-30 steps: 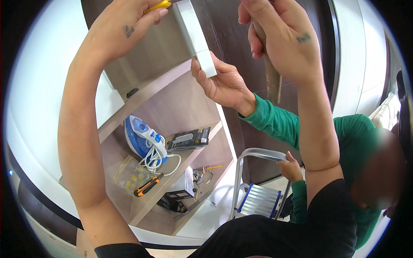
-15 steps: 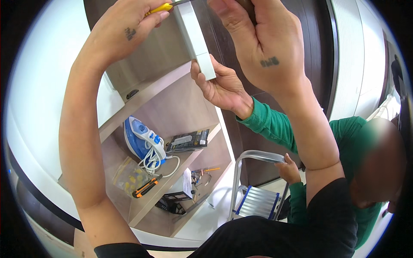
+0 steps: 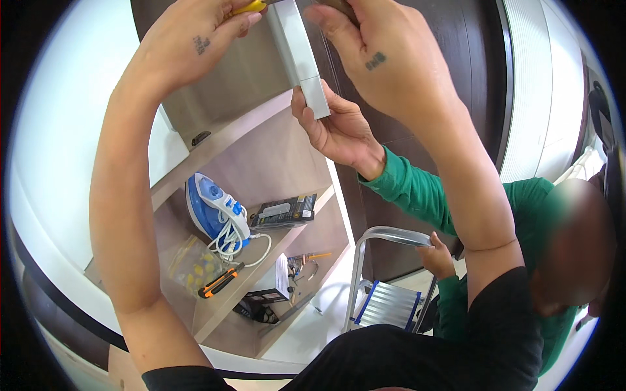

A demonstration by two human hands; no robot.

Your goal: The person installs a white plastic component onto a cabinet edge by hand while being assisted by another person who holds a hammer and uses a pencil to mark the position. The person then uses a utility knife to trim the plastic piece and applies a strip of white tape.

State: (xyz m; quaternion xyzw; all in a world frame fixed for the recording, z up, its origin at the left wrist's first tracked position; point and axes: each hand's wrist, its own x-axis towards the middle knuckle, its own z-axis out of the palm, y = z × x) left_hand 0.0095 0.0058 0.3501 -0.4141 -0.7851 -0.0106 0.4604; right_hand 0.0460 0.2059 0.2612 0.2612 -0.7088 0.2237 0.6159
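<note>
Fingers of my left hand (image 3: 189, 52) are closed on a yellow handle (image 3: 250, 7), just left of the upper part of the white bar (image 3: 301, 55). To the right of the bar, my right hand (image 3: 388, 52) is wrapped round a brown piece (image 3: 343, 8), thumb toward the bar. A co-worker's hand (image 3: 342, 130) holds the bar's lower end; their other hand (image 3: 440, 255) is on a step ladder (image 3: 390, 306), well below and right of the bar.

If whatever I hold slipped on the bar's smooth face, I judge it could skid down into those supporting fingers. If that 1 grip loosened, the bar's lower end could swing. Anything dropped might hit the iron (image 3: 207, 210) or the cutter (image 3: 222, 281) on the shelf (image 3: 218, 311), below and left of the bar.

The picture's top edge cuts off the bar's upper end and the far ends of both things I hold, so I can't tell whether either touches the bar. My right fingertips are partly hidden, and the small oddments below the bar are hard to make out.
</note>
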